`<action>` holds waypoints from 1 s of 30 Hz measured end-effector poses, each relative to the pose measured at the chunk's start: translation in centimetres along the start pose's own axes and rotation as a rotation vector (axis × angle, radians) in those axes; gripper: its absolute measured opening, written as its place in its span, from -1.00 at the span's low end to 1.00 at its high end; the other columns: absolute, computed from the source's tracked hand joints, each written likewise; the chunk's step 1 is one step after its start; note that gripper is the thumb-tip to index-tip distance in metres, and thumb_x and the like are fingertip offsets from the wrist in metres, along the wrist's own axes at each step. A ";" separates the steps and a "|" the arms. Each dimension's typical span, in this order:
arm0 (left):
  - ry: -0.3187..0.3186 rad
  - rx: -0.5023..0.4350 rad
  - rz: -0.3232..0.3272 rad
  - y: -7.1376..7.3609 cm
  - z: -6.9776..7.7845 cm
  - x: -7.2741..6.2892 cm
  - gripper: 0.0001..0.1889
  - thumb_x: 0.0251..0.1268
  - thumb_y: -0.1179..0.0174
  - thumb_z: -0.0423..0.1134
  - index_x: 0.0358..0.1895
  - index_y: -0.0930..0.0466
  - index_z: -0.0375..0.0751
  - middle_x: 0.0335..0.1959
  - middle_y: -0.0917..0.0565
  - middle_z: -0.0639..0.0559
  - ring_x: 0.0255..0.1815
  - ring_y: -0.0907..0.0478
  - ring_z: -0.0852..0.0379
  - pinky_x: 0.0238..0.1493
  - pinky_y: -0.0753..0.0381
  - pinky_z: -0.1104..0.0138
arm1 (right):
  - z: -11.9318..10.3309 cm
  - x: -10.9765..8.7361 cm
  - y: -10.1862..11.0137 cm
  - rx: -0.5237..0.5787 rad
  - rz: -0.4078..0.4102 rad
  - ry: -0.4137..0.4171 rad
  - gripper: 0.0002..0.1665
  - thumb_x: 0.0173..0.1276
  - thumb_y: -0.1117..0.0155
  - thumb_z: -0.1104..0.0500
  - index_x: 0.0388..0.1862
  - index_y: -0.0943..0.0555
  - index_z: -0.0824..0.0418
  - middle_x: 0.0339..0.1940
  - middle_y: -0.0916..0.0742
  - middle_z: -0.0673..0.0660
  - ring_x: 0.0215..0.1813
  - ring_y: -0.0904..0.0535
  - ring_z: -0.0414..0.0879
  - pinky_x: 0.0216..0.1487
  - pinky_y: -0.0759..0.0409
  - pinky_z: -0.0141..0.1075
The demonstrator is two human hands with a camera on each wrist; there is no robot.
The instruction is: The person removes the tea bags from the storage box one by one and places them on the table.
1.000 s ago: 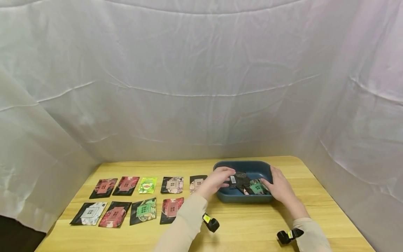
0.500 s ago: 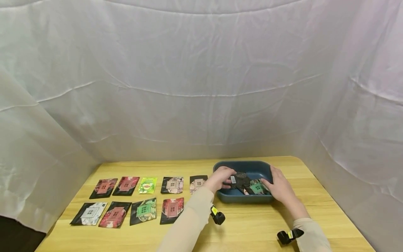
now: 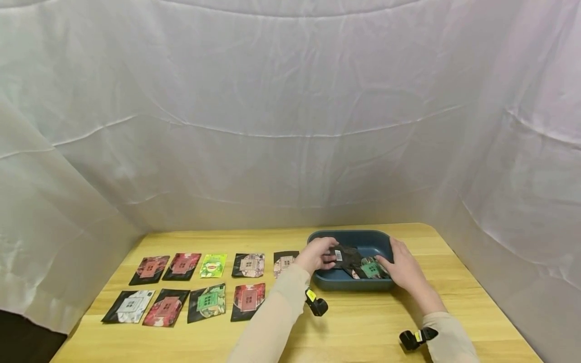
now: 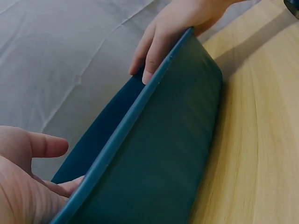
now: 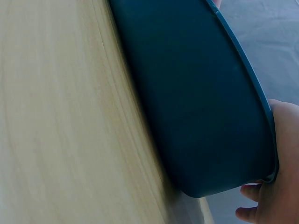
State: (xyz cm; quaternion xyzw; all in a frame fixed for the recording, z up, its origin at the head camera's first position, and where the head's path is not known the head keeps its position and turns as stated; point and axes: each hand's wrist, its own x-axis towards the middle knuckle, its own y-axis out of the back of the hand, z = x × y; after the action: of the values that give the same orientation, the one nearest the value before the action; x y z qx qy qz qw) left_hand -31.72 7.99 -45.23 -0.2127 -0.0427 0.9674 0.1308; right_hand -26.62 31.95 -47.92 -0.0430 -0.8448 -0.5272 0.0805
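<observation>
A dark blue plastic tub [image 3: 356, 286] stands at the back right of the table, with several tea bag sachets inside. My left hand [image 3: 317, 253] reaches over its left side and pinches the edge of a black tea bag sachet [image 3: 348, 257], whose barcode faces up. In the left wrist view, the tub wall hides that sachet and part of my fingers. To the right inside lies a green-labelled sachet [image 3: 372, 270]. My right hand [image 3: 405, 267] grips the tub's right rim, thumb inside; its other fingers [image 5: 251, 191] show outside in the right wrist view.
Left of the tub, tea bag sachets lie flat in two rows. The back row includes a yellow-green sachet [image 3: 213, 265] and one [image 3: 285, 264] partly behind my left arm; a red one [image 3: 248, 301] is in front. Pale curtains [image 3: 290, 166] surround the wooden table [image 3: 363, 333].
My left hand has moved deeper over the tub's left side. The barcoded sachet has shifted slightly up and right at its fingers. My right hand stays on the rim.
</observation>
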 end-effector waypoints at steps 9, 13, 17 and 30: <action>-0.027 0.021 -0.035 0.0 0.1 0.1 -0.60 0.34 -0.08 -0.19 0.16 -0.55 -0.34 -0.36 -0.48 0.07 -0.53 -0.40 0.28 -0.54 -0.40 0.45 | 0.0 -0.1 0.1 0.011 0.009 0.013 -0.04 0.44 -0.12 -0.04 0.49 0.02 0.56 0.46 -0.17 0.59 0.46 -0.06 0.49 0.42 -0.11 0.32; -0.085 -0.006 -0.020 -0.1 0.1 0.0 -0.60 0.32 -0.07 -0.23 0.14 -0.56 -0.36 -0.21 -0.57 0.03 -0.49 -0.42 0.29 -0.57 -0.39 0.48 | 0.2 0.0 -0.1 0.011 0.009 0.012 -0.04 0.45 -0.12 -0.05 0.49 0.02 0.56 0.46 -0.18 0.59 0.46 -0.05 0.49 0.43 -0.09 0.32; -0.132 -0.043 -0.015 0.0 0.5 -0.4 -0.60 0.30 -0.10 -0.24 0.13 -0.56 -0.40 -0.17 -0.60 0.00 -0.45 -0.44 0.27 -0.54 -0.41 0.49 | 0.4 0.1 -0.1 0.012 0.006 0.008 -0.04 0.46 -0.11 -0.06 0.49 0.03 0.55 0.46 -0.16 0.58 0.47 -0.03 0.49 0.44 -0.07 0.32; -0.177 -0.090 -0.099 2.8 1.8 -3.8 -0.59 0.42 -0.10 -0.16 0.24 -0.53 -0.25 0.18 -0.52 -0.09 -0.29 -0.48 0.23 -0.45 -0.44 0.49 | 0.3 0.2 -0.1 0.005 -0.006 0.006 -0.05 0.46 -0.12 -0.02 0.49 0.03 0.56 0.46 -0.15 0.59 0.47 -0.02 0.50 0.43 -0.06 0.33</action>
State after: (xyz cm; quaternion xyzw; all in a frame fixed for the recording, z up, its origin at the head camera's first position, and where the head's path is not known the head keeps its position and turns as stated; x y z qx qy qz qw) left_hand -29.78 4.18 -42.47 -0.1296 -0.1078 0.9718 0.1647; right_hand -26.85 32.16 -48.12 -0.0387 -0.8460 -0.5255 0.0818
